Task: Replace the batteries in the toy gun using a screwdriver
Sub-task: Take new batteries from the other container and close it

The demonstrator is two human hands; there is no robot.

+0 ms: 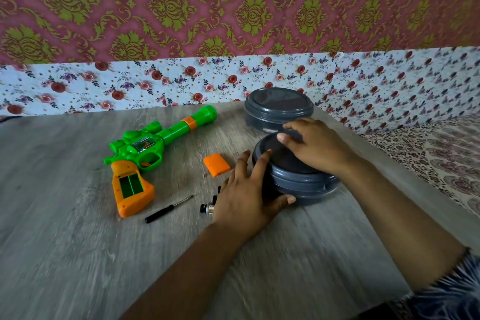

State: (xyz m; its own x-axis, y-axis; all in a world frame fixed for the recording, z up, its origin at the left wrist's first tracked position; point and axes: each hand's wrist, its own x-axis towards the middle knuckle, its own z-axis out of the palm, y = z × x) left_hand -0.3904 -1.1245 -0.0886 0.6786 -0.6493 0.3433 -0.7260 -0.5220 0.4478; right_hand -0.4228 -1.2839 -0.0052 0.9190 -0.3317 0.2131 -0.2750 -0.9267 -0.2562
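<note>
My left hand wraps the side of the near grey container, thumb at its base; my right hand grips its lid at the far rim; a second grey container sits just behind. On the wooden table lie the toy gun with its battery bay open, the orange cover, the screwdriver, and a battery beside my left hand.

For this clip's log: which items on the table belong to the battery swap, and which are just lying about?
Job:
green and orange plastic toy gun, compartment open
orange battery cover
black-handled screwdriver
loose battery
near grey round lidded container, held by left hand and right hand

Lying about:
far grey round lidded container
</note>
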